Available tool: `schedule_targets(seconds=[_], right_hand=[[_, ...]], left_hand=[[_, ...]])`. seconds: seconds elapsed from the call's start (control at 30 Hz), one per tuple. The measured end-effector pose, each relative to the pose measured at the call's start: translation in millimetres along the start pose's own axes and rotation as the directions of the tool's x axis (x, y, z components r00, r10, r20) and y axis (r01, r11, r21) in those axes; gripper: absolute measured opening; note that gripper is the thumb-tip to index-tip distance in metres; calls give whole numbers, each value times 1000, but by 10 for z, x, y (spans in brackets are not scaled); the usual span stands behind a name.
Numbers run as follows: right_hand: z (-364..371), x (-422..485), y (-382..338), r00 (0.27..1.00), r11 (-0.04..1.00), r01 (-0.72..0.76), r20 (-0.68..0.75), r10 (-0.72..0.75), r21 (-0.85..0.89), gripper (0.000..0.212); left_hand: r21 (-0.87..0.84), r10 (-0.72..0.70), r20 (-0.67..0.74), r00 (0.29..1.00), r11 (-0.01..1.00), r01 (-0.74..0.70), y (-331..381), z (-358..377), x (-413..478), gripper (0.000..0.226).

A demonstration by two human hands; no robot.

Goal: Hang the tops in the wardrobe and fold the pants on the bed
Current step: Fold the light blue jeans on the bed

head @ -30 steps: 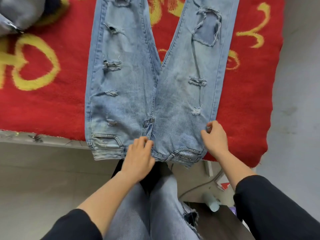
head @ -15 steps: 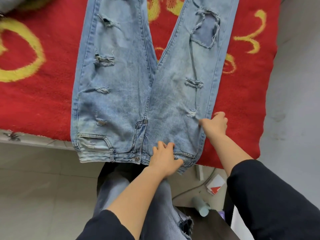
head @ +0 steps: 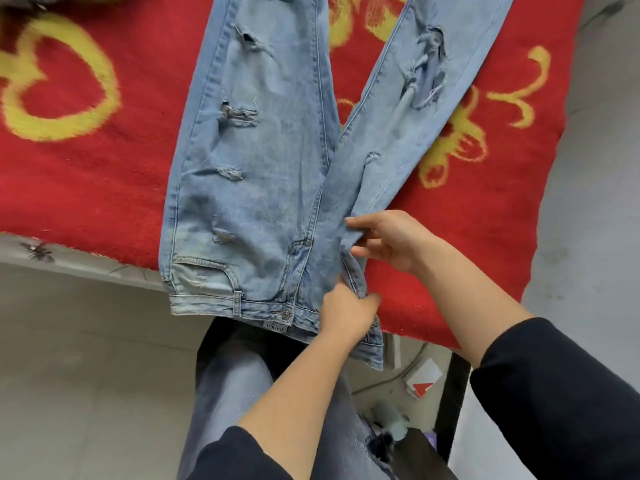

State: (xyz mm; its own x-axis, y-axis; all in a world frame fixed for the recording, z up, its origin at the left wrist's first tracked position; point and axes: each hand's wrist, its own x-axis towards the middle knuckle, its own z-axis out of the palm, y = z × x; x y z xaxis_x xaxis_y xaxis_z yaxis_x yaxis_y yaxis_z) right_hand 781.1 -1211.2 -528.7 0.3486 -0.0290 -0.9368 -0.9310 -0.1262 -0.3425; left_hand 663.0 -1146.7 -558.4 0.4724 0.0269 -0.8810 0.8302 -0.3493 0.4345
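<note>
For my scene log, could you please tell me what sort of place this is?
Probably a bedroom: ripped light-blue jeans lie spread on a bed under a red blanket with yellow patterns, beside a pale tiled floor.

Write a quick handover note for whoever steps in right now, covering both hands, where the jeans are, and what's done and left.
Left hand: pinching the right end of the waistband of the light blue ripped jeans.
Right hand: gripping the outer hip seam just above it, lifting that side edge inward.
Jeans: face up on the red blanket, waistband hanging past the bed's edge, legs spread away from you.
Done: jeans laid out flat.
Left: likely bring the right leg over the left, then fold lengthwise. No tops or wardrobe in view.
</note>
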Motion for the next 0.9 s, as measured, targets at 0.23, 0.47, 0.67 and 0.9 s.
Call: schedule_targets(seconds=[0.23, 0.47, 0.67, 0.9], right_hand=[[654, -1, -411, 841, 824, 300, -274, -466, -481, 37], [1791, 45, -584, 795, 566, 548, 174, -581, -616, 26], [1940, 305, -349, 907, 309, 380, 286, -308, -872, 33], [1844, 381, -406, 909, 421, 402, 300, -288, -814, 33]], left_hand=[[-260, 140, 27, 990, 957, -128, -307, -1041, -61, 39], [-262, -28, -213, 977, 965, -29, -886, -2193, 160, 30], [-6, -79, -248, 966, 997, 80, -1253, -2373, 331, 16], [14, 27, -361, 932, 1000, -23, -1255, -2368, 361, 28]])
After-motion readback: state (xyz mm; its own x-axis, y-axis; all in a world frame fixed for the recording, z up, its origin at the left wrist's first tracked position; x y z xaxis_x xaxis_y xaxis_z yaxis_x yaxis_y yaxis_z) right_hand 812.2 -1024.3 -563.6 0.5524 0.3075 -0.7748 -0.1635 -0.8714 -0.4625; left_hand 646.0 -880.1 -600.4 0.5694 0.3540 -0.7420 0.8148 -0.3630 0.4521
